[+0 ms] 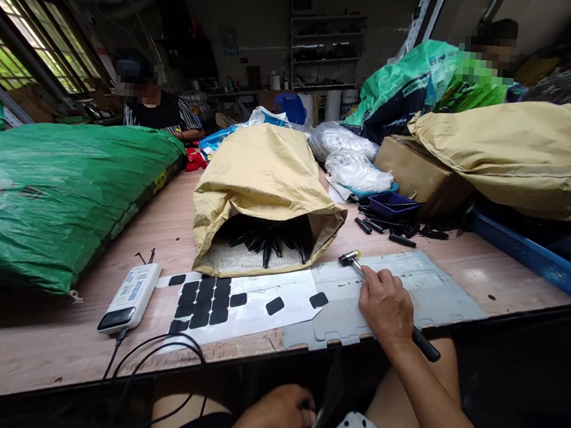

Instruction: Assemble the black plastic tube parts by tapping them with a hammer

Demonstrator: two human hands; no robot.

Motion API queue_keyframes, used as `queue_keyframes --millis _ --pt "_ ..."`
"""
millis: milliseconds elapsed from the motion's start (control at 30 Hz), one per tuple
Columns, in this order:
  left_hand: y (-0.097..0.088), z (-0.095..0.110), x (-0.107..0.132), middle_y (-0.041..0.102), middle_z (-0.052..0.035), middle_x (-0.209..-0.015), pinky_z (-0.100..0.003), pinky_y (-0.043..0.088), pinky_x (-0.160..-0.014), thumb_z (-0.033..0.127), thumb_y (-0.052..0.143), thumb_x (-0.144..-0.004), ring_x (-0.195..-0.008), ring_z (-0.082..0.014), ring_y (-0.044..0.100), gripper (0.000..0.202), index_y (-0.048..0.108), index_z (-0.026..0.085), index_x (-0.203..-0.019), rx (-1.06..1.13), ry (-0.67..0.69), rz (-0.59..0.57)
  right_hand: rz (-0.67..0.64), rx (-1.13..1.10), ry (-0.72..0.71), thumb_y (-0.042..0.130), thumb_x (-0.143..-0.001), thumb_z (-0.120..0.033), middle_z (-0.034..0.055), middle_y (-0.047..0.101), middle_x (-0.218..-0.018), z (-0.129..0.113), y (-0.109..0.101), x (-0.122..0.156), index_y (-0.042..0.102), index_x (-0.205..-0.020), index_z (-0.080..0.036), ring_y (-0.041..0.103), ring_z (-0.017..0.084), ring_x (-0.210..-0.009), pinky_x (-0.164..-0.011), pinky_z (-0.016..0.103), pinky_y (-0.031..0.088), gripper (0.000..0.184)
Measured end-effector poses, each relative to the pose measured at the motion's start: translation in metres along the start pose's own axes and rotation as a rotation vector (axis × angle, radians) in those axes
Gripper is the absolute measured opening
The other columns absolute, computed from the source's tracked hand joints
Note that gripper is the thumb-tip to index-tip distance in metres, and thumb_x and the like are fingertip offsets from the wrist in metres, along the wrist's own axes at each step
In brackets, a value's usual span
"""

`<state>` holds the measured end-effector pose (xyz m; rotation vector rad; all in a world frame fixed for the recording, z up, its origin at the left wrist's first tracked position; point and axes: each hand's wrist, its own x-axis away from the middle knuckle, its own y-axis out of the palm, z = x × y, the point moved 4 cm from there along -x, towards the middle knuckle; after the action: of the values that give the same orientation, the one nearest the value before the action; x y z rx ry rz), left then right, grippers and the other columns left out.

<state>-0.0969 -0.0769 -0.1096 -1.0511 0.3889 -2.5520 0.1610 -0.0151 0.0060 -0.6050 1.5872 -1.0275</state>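
Observation:
My right hand [387, 308] is closed around a small hammer [418, 343] with a black grip, a metal shaft and a black and yellow head. Its head hangs over the grey board [438, 285] at the table's front edge. Low over my lap, my left hand [285, 408] has its fingers curled; what they hold, if anything, is hidden. Beside the board lies a white sheet [257, 324] bearing several black rounded-square pieces [204, 300]. Behind it, a tan sack [264, 173] lies with its mouth towards me, and black pointed parts [266, 242] show inside.
A white power bank [130, 297] with a black cable [157, 336] sits at left, before a big green sack [60, 190]. Black parts [402, 240] lie scattered by a purple tray [393, 206]. A blue tray [534, 253] stands at right. Two other people are farther back.

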Motion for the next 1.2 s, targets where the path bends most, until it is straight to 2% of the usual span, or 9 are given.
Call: queue_keyframes --millis 133,200,267,367,400,467,633,833,1200 --pt "-0.032 0.07 0.035 0.075 -0.0018 -0.089 -0.029 0.049 -0.07 0.053 0.069 -0.084 -0.078 -0.0199 0.066 0.038 0.077 0.029 -0.112 0.043 0.238 -0.175 -0.001 0.004 -0.002 0.054 -0.096 -0.022 0.0062 0.059 -0.092 0.0 0.0 0.0 0.067 -0.125 -0.023 0.048 0.021 -0.086 -0.07 0.034 0.028 0.032" --pt "-0.073 0.1 0.046 0.074 -0.0025 -0.087 -0.027 0.049 -0.069 0.056 0.062 -0.089 -0.077 -0.0183 0.066 0.039 0.076 0.025 -0.107 0.226 0.354 -0.079 0.0 0.006 -0.002 0.054 -0.095 -0.022 0.0062 0.058 -0.092 0.0 0.0 0.0 0.066 -0.125 -0.023 0.048 0.021 -0.085 -0.069 0.034 0.028 0.032" --pt "-0.131 0.109 0.045 0.071 -0.0036 -0.079 -0.028 0.049 -0.07 0.058 0.055 -0.094 -0.075 -0.0177 0.064 0.042 0.074 0.02 -0.087 0.29 0.366 0.352 -0.002 0.008 -0.003 0.053 -0.096 -0.023 0.0061 0.058 -0.092 0.0 0.0 0.0 0.066 -0.126 -0.024 0.047 0.021 -0.085 -0.069 0.034 0.028 0.032" --pt "-0.208 0.092 0.039 0.068 -0.0042 -0.075 -0.03 0.046 -0.067 0.055 0.05 -0.096 -0.072 -0.0193 0.061 0.042 0.067 0.021 -0.078 0.144 0.158 1.083 -0.001 0.003 -0.003 0.052 -0.096 -0.022 0.0061 0.058 -0.092 0.0 0.0 0.0 0.066 -0.125 -0.024 0.048 0.021 -0.086 -0.07 0.034 0.028 0.032" --pt "-0.225 0.083 0.036 0.067 -0.0042 -0.075 -0.031 0.045 -0.068 0.052 0.053 -0.094 -0.073 -0.0201 0.061 0.037 0.066 0.021 -0.078 0.065 0.057 1.235 0.0 -0.002 -0.003 0.052 -0.096 -0.022 0.0061 0.058 -0.092 0.0 0.0 -0.001 0.066 -0.125 -0.023 0.047 0.021 -0.086 -0.07 0.034 0.028 0.032" --pt "-0.247 0.067 0.027 0.068 -0.0054 -0.077 -0.033 0.045 -0.071 0.047 0.062 -0.089 -0.077 -0.0233 0.064 0.028 0.065 0.021 -0.08 -0.076 -0.128 1.353 0.0 -0.014 0.001 0.053 -0.095 -0.022 0.0062 0.058 -0.092 0.0 0.0 -0.001 0.066 -0.124 -0.023 0.047 0.021 -0.087 -0.07 0.033 0.028 0.032" --pt "-0.248 0.044 0.022 0.071 -0.0096 -0.089 -0.034 0.043 -0.07 0.049 0.06 -0.09 -0.086 -0.028 0.066 0.03 0.066 0.022 -0.078 -0.24 -0.295 1.22 -0.012 -0.02 0.011 0.053 -0.095 -0.022 0.006 0.058 -0.092 -0.001 0.0 -0.002 0.066 -0.123 -0.024 0.048 0.021 -0.086 -0.071 0.033 0.028 0.031" --pt "-0.227 0.038 0.045 0.068 -0.004 -0.09 -0.032 0.045 -0.078 0.039 0.063 -0.092 -0.089 -0.0225 0.064 0.018 0.066 0.022 -0.086 -0.328 -0.111 1.297 -0.017 -0.006 0.008 0.052 -0.096 -0.022 0.0065 0.058 -0.093 -0.001 -0.002 -0.002 0.066 -0.123 -0.023 0.048 0.022 -0.087 -0.07 0.034 0.028 0.031" --pt "-0.22 0.048 0.036 0.068 -0.0047 -0.092 -0.035 0.045 -0.082 0.035 0.066 -0.092 -0.093 -0.0248 0.06 0.013 0.069 0.023 -0.095 -0.382 0.023 1.244 -0.005 -0.024 0.015 0.054 -0.094 -0.022 0.0066 0.058 -0.093 -0.002 -0.002 -0.002 0.066 -0.123 -0.023 0.047 0.021 -0.087 -0.07 0.033 0.027 0.032"
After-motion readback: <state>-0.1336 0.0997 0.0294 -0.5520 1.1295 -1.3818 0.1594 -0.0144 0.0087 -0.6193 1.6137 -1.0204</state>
